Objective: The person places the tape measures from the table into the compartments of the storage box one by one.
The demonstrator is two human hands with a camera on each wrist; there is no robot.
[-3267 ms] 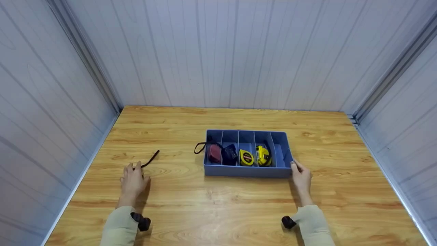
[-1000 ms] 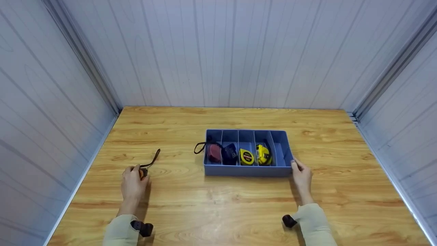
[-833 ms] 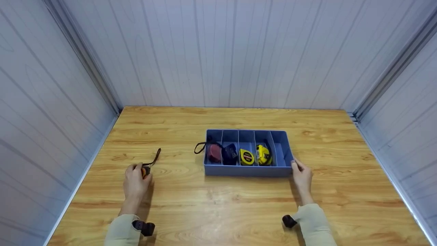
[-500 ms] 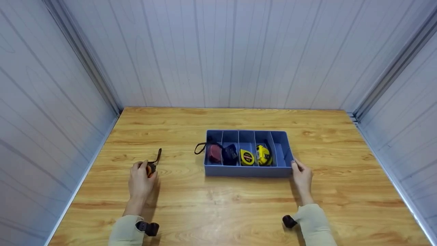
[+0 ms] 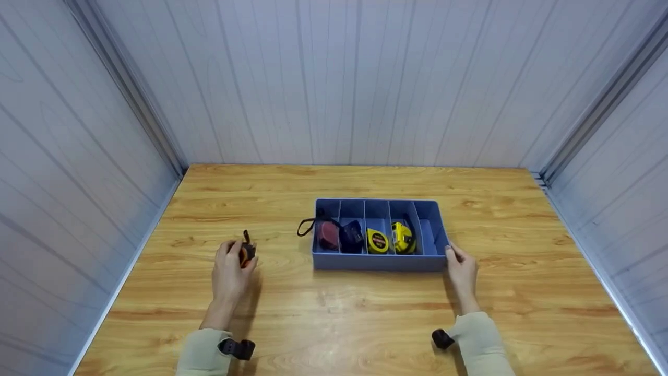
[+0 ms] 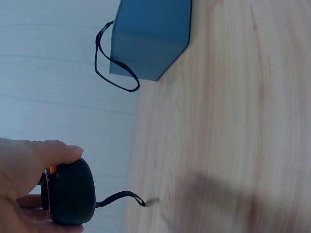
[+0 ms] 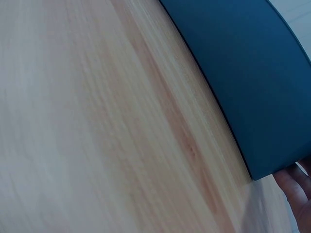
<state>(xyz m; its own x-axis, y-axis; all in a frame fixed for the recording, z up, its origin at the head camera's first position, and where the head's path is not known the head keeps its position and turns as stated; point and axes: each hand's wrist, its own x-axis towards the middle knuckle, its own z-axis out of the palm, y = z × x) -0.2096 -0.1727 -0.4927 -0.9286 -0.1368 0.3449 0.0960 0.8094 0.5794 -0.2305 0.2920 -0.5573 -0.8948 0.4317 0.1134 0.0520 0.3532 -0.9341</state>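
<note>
My left hand grips a black and orange tape measure between thumb and fingers, off the table at the left. In the left wrist view the tape measure shows its dark side, with a wrist strap trailing from it. My right hand holds the front right corner of a blue-grey divided box. The box holds a red tape measure, a dark blue one, a yellow one and a yellow and black one; its rightmost compartment holds nothing.
A black strap loop hangs over the box's left end. The wooden table is bounded by panel walls at the back and both sides. Bare wood lies between my left hand and the box.
My left hand has taken hold of the black and orange tape measure, raised it and carried it to the right, strap trailing. My right hand and the box have stayed put.
</note>
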